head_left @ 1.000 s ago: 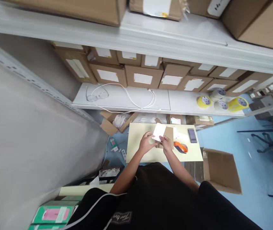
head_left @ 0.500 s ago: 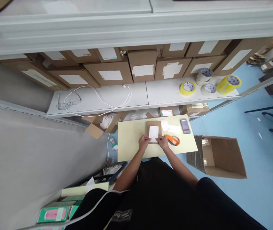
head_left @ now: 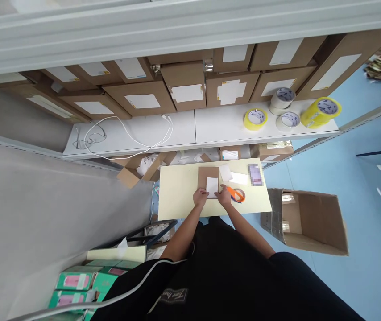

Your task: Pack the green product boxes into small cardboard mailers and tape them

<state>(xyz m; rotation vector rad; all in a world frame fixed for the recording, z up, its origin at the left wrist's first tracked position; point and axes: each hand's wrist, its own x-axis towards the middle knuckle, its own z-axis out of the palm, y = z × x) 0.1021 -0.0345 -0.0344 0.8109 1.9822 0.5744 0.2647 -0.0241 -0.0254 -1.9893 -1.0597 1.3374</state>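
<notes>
A white label [head_left: 212, 186] lies over the lower right part of a flat brown cardboard box [head_left: 203, 173] on the small cream table. My left hand [head_left: 200, 196] pinches the label's lower left corner between thumb and fingers. At the lower right corner, the thumb of my right hand [head_left: 224, 195] meets the label, with the fingers curled above it. Just right of that hand sits an orange tape dispenser [head_left: 232, 193] with a roll in it. Whether the label is stuck down cannot be made out.
White paper pieces [head_left: 239, 178] and a purple pixelated item [head_left: 255, 174] lie on the table [head_left: 177, 191]. Behind, a shelf [head_left: 184, 129] carries labelled boxes, tape rolls [head_left: 255, 119] and a white cable [head_left: 137, 141]. An open carton [head_left: 314, 223] stands on the floor at right.
The label sits slightly farther right and lower on the box, and my hands have shifted with it. The fingers of my right hand have moved up. The camera view has shifted a little.
</notes>
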